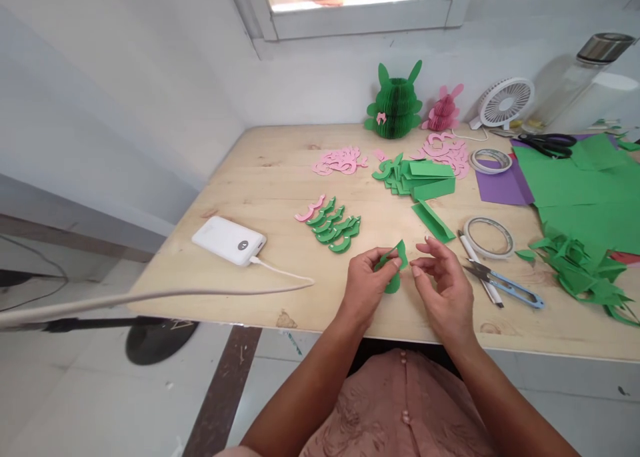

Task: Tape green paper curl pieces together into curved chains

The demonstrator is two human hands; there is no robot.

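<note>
My left hand (367, 282) pinches a folded green paper cutout (393, 285) between thumb and fingers, just above the table's front part. Close to its right side is my right hand (445, 287), with thumb and index fingertips drawn together and the other fingers loosely curled. Whatever may be between those fingertips is too small to make out. Beyond my hands lie several curved green cutouts (337, 229) with a pink cutout (311, 209) at their left end. A folded green strip (433, 221) rests behind my right hand, and blue-handled thread snips (505, 285) lie across a white pen (475, 260) beside it.
A white power bank (225, 239) with a cable is at left. Tape rolls (489, 237), green scraps (583, 270), black scissors (547, 143) and green sheets (575, 190) are at right. A green paper figure (395, 107) and a white fan (507, 103) stand by the wall.
</note>
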